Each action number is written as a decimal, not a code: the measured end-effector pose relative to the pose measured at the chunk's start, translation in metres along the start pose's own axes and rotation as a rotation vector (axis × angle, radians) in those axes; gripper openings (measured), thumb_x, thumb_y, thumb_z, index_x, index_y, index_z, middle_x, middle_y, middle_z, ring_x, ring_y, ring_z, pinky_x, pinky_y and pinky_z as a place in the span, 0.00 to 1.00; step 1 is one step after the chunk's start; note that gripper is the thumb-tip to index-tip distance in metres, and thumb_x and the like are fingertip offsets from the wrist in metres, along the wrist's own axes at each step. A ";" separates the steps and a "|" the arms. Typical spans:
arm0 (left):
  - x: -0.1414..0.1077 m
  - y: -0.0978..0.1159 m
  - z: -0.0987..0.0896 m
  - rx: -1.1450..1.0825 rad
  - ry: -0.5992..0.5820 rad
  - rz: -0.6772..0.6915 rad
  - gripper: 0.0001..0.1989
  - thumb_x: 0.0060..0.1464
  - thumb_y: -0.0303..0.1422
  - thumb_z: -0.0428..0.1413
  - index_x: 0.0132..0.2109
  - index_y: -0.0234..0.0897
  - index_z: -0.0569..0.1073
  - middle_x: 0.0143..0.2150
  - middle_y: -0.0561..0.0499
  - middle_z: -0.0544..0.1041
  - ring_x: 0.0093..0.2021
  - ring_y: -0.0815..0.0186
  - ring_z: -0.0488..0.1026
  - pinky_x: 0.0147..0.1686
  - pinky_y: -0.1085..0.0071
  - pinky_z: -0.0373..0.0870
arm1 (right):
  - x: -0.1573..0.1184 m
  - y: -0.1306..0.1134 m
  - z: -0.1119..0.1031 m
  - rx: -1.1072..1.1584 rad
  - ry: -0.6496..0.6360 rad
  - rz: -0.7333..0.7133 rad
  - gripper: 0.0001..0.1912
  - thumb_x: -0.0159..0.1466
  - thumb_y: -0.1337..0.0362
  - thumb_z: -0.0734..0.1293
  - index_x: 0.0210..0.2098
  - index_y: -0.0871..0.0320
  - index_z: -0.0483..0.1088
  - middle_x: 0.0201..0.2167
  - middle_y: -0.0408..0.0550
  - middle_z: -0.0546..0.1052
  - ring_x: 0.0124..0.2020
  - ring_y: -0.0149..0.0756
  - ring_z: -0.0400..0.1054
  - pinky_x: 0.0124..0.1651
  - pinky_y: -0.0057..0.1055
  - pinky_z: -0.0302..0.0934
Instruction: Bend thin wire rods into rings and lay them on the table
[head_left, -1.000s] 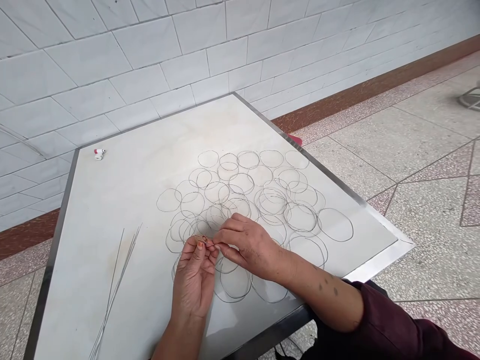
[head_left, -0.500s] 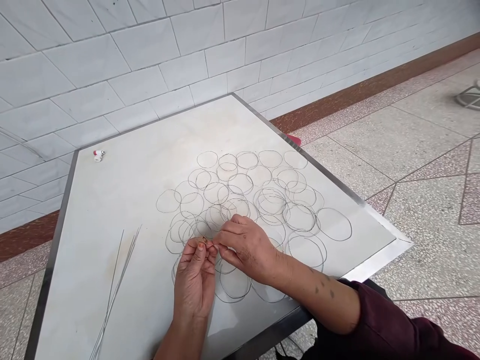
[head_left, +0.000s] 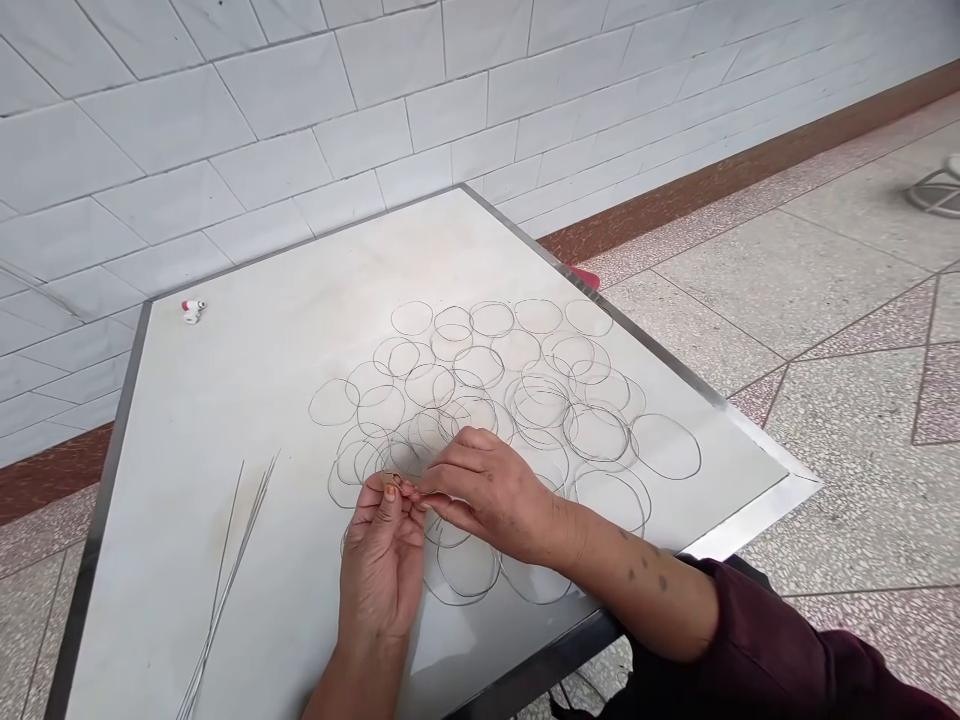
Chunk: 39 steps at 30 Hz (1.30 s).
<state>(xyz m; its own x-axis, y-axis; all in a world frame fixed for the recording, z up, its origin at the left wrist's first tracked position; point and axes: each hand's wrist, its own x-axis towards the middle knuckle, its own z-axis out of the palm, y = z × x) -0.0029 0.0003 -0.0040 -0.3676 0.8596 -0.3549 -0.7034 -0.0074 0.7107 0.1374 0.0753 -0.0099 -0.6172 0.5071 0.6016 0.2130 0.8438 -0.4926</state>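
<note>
My left hand [head_left: 384,565] is palm up near the table's front edge, its thumb and fingers pinched together. My right hand [head_left: 487,490] reaches in from the right, and its thumb and forefinger meet the left fingertips. Both pinch what looks like a thin wire, mostly hidden by the fingers. Under and beyond the hands, several thin wire rings [head_left: 595,402] lie spread flat, many overlapping. To the left of my left hand rests a loose bundle of straight wires [head_left: 234,583].
The white table [head_left: 247,380] has a metal edge and stands against a tiled wall [head_left: 285,90]. A small white-and-red object [head_left: 193,311] sits in its far left corner. On the floor at the far right is a round metal frame [head_left: 936,192], cut off by the picture's edge.
Both hands have shifted slightly left, the left one more. The fingertips are a little farther apart, still pinching. The rings and straight wires lie as before; the view has moved slightly.
</note>
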 end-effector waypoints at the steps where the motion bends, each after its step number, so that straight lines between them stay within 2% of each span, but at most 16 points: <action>1: -0.001 -0.001 0.000 0.012 -0.008 0.009 0.09 0.47 0.30 0.70 0.32 0.38 0.77 0.31 0.54 0.74 0.34 0.72 0.71 0.39 0.77 0.73 | 0.000 0.000 0.000 -0.007 0.009 0.002 0.08 0.72 0.62 0.63 0.38 0.57 0.72 0.31 0.46 0.76 0.33 0.36 0.64 0.40 0.34 0.60; 6: -0.003 -0.002 0.001 0.066 -0.046 0.030 0.06 0.51 0.32 0.68 0.33 0.38 0.78 0.33 0.53 0.74 0.36 0.71 0.71 0.41 0.76 0.73 | 0.000 -0.002 0.000 -0.042 0.047 0.017 0.08 0.71 0.63 0.63 0.35 0.57 0.71 0.28 0.45 0.75 0.34 0.36 0.63 0.40 0.35 0.58; 14: -0.003 -0.003 0.000 0.062 -0.015 0.028 0.06 0.50 0.31 0.68 0.32 0.38 0.78 0.33 0.53 0.73 0.36 0.71 0.70 0.39 0.76 0.73 | 0.002 -0.003 -0.005 -0.066 0.004 0.011 0.12 0.71 0.67 0.62 0.31 0.57 0.70 0.29 0.44 0.76 0.37 0.36 0.64 0.42 0.35 0.56; 20: -0.002 -0.004 0.001 0.056 -0.019 0.003 0.07 0.49 0.31 0.68 0.32 0.37 0.77 0.32 0.53 0.73 0.34 0.72 0.70 0.38 0.78 0.73 | 0.000 -0.001 0.001 -0.099 0.070 -0.049 0.10 0.71 0.67 0.62 0.33 0.57 0.70 0.28 0.42 0.75 0.35 0.34 0.64 0.41 0.35 0.54; 25: 0.000 -0.002 0.000 0.008 -0.003 -0.009 0.07 0.48 0.29 0.69 0.32 0.36 0.77 0.32 0.53 0.73 0.34 0.72 0.70 0.38 0.77 0.74 | 0.001 0.001 0.000 -0.123 0.103 -0.113 0.07 0.71 0.72 0.63 0.41 0.56 0.71 0.29 0.40 0.76 0.37 0.33 0.65 0.42 0.35 0.55; 27: 0.000 0.000 -0.001 -0.008 0.006 -0.008 0.08 0.48 0.29 0.69 0.32 0.36 0.76 0.32 0.54 0.73 0.34 0.72 0.71 0.36 0.77 0.74 | 0.000 0.002 -0.003 -0.108 0.139 -0.111 0.04 0.71 0.70 0.64 0.42 0.56 0.70 0.31 0.41 0.77 0.39 0.34 0.66 0.44 0.36 0.57; 28: 0.001 0.001 -0.002 -0.018 0.012 -0.002 0.08 0.48 0.29 0.69 0.32 0.37 0.76 0.33 0.54 0.73 0.34 0.72 0.71 0.35 0.77 0.74 | 0.000 0.003 -0.004 -0.085 0.176 -0.074 0.01 0.70 0.67 0.66 0.42 0.56 0.69 0.33 0.42 0.77 0.40 0.35 0.67 0.45 0.36 0.58; 29: 0.001 0.002 -0.002 -0.029 0.020 0.007 0.09 0.47 0.28 0.69 0.33 0.37 0.76 0.33 0.54 0.73 0.35 0.71 0.72 0.35 0.77 0.74 | -0.001 0.004 -0.005 -0.045 0.223 -0.002 0.04 0.69 0.63 0.68 0.41 0.56 0.69 0.34 0.44 0.76 0.40 0.36 0.67 0.45 0.37 0.59; 31: 0.001 0.004 -0.003 -0.056 0.035 0.033 0.09 0.47 0.28 0.69 0.33 0.38 0.76 0.33 0.55 0.74 0.36 0.71 0.72 0.36 0.78 0.74 | -0.001 0.005 -0.005 0.102 0.276 0.257 0.14 0.64 0.56 0.73 0.39 0.56 0.67 0.35 0.45 0.74 0.37 0.37 0.66 0.42 0.37 0.61; 33: 0.001 0.004 -0.003 -0.074 0.045 0.048 0.10 0.46 0.28 0.70 0.33 0.38 0.75 0.33 0.55 0.74 0.37 0.72 0.73 0.39 0.77 0.75 | -0.001 0.003 -0.005 0.359 0.204 0.581 0.21 0.57 0.51 0.76 0.38 0.56 0.65 0.34 0.44 0.71 0.33 0.34 0.65 0.36 0.34 0.62; 35: 0.001 0.004 -0.003 -0.072 0.035 0.051 0.10 0.46 0.28 0.70 0.33 0.38 0.75 0.33 0.56 0.75 0.36 0.72 0.74 0.41 0.77 0.75 | 0.000 0.000 -0.003 0.687 0.044 0.777 0.23 0.55 0.50 0.77 0.37 0.56 0.66 0.32 0.42 0.70 0.30 0.31 0.63 0.32 0.31 0.60; 37: 0.000 0.002 -0.002 -0.064 0.013 0.046 0.10 0.46 0.28 0.70 0.33 0.39 0.75 0.33 0.56 0.75 0.36 0.71 0.75 0.42 0.76 0.76 | 0.003 -0.005 -0.001 0.967 -0.057 0.800 0.20 0.57 0.49 0.75 0.35 0.56 0.68 0.30 0.41 0.71 0.29 0.30 0.64 0.33 0.30 0.60; 39: 0.000 0.000 -0.003 -0.060 -0.005 0.041 0.10 0.46 0.28 0.70 0.34 0.40 0.76 0.33 0.55 0.76 0.37 0.70 0.76 0.43 0.74 0.76 | 0.004 -0.009 0.001 1.112 -0.060 0.758 0.18 0.60 0.49 0.73 0.33 0.57 0.69 0.27 0.40 0.71 0.30 0.30 0.65 0.35 0.30 0.59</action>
<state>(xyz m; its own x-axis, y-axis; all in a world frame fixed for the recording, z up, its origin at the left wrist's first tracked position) -0.0047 -0.0011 -0.0052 -0.3941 0.8604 -0.3230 -0.7229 -0.0732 0.6871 0.1322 0.0698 -0.0031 -0.6601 0.7489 -0.0579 -0.1915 -0.2423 -0.9511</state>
